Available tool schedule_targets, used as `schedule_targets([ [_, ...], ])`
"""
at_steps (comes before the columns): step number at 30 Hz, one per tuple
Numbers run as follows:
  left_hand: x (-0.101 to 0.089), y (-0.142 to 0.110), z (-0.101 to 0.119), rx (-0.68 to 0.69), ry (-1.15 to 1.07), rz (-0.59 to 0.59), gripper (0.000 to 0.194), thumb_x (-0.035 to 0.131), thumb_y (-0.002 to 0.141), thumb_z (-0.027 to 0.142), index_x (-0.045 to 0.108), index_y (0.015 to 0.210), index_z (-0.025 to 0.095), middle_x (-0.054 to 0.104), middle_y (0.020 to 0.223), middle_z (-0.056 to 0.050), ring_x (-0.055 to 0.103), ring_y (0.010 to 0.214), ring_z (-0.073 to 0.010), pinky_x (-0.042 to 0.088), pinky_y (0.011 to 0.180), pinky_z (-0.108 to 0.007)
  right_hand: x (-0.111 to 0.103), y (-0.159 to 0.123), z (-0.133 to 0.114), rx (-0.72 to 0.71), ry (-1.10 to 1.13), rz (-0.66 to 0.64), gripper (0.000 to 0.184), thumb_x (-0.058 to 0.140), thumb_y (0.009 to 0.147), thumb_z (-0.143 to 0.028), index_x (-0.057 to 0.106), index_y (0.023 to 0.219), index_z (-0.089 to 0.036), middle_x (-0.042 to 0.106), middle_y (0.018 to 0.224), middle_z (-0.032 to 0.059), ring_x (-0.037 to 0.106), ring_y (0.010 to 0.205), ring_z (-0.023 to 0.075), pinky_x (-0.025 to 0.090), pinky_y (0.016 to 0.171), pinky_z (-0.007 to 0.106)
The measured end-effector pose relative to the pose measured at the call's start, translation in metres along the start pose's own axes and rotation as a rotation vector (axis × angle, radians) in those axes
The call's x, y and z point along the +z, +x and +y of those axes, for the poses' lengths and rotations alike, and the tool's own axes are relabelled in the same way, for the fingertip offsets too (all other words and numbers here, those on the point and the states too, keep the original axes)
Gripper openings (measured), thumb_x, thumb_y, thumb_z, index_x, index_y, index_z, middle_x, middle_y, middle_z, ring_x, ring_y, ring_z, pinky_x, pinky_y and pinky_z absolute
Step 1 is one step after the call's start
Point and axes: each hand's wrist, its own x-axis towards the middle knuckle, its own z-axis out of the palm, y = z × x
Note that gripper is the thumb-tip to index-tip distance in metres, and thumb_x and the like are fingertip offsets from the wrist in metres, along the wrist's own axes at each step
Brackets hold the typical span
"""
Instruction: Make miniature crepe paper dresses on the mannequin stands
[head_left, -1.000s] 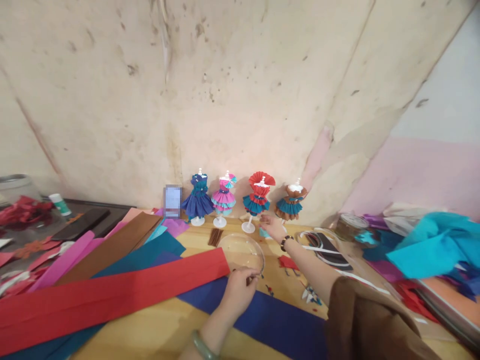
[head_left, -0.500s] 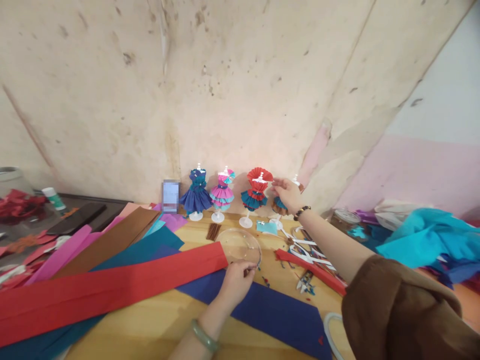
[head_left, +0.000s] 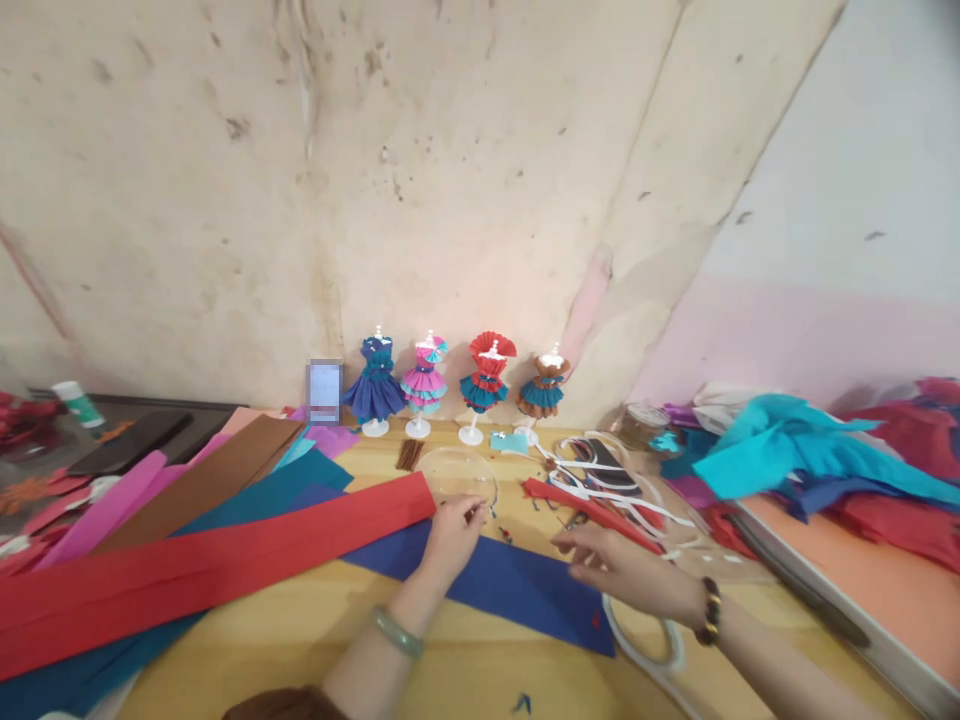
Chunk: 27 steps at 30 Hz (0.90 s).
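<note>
My left hand (head_left: 456, 535) is closed in a pinch at the near rim of a clear round dish (head_left: 450, 462); what its fingertips hold is too small to make out. A thin dark beaded strand (head_left: 495, 495) shows by the dish's right rim, close to those fingertips. My right hand (head_left: 619, 568) hovers over the table with its fingers apart and nothing seen in them. Below it lies a blue crepe paper strip (head_left: 525, 585). Tiny dark red and blue bits (head_left: 506, 535) lie between the hands.
Against the wall stand several small dress forms in paper dresses, among them a red and teal dress (head_left: 487, 375) and a brown and teal dress (head_left: 544, 390). A red paper strip (head_left: 225, 560) stretches left. White bands (head_left: 592, 480) and crumpled turquoise paper (head_left: 780, 445) lie right.
My right hand has come down from beside the red dress to above the table, uncovering the brown and teal dress. My left hand remains pinched by the dish. The view has shifted right.
</note>
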Motion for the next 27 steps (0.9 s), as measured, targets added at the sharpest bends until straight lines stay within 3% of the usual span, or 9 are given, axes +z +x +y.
schedule_targets([
  [5,-0.007,-0.001,0.006,0.115,0.047,0.109,0.026,0.048,0.086,0.023,0.072,0.097,0.019,0.073,0.094,-0.008,0.066,0.09,-0.0204,0.052,0.085,-0.034,0.022,-0.058,0.009,0.098,0.031,0.022,0.037,0.05,0.082,-0.029,0.064,0.116,-0.021,0.068,0.11,0.0087,0.066,0.092,0.021,0.052,0.081,0.03],
  [11,-0.012,0.007,0.008,0.152,0.076,0.215,0.026,0.049,0.086,0.026,0.071,0.096,0.017,0.073,0.098,-0.01,0.067,0.092,-0.0218,0.051,0.088,-0.037,0.037,-0.09,0.013,0.108,0.057,0.056,0.036,0.043,0.087,-0.03,0.066,0.113,-0.021,0.069,0.108,0.0079,0.064,0.1,0.0221,0.049,0.088,0.032],
  [16,-0.023,0.013,0.013,0.075,0.083,0.308,0.03,0.048,0.087,0.029,0.069,0.102,0.015,0.073,0.095,-0.01,0.067,0.087,-0.0205,0.051,0.084,-0.035,0.049,-0.086,0.025,0.024,0.041,0.12,0.034,0.046,0.083,-0.022,0.067,0.109,-0.02,0.07,0.099,0.0073,0.065,0.089,0.0216,0.05,0.082,0.034],
  [21,-0.05,0.003,0.017,-0.032,0.106,0.409,0.044,0.037,0.093,0.036,0.06,0.12,0.011,0.069,0.079,-0.007,0.064,0.069,-0.0173,0.052,0.072,-0.03,0.06,-0.07,0.041,-0.073,-0.048,0.294,0.032,0.047,0.08,-0.018,0.068,0.104,-0.02,0.067,0.089,0.0072,0.062,0.082,0.021,0.049,0.076,0.035],
  [24,-0.061,-0.01,0.015,-0.058,0.186,0.336,0.046,0.035,0.094,0.038,0.056,0.125,0.01,0.07,0.087,-0.009,0.064,0.076,-0.0184,0.05,0.076,-0.031,0.061,-0.058,0.041,-0.08,-0.066,0.373,0.028,0.049,0.083,-0.024,0.068,0.103,-0.019,0.065,0.084,0.0069,0.061,0.076,0.0205,0.048,0.072,0.034],
  [27,-0.057,-0.022,0.012,-0.021,0.252,0.145,0.033,0.061,0.081,0.036,0.069,0.106,0.016,0.071,0.089,-0.008,0.064,0.084,-0.0208,0.049,0.083,-0.032,0.061,-0.045,0.032,-0.08,-0.019,0.426,0.026,0.051,0.084,-0.028,0.068,0.101,-0.019,0.064,0.084,0.0061,0.06,0.072,0.0192,0.048,0.07,0.033],
])
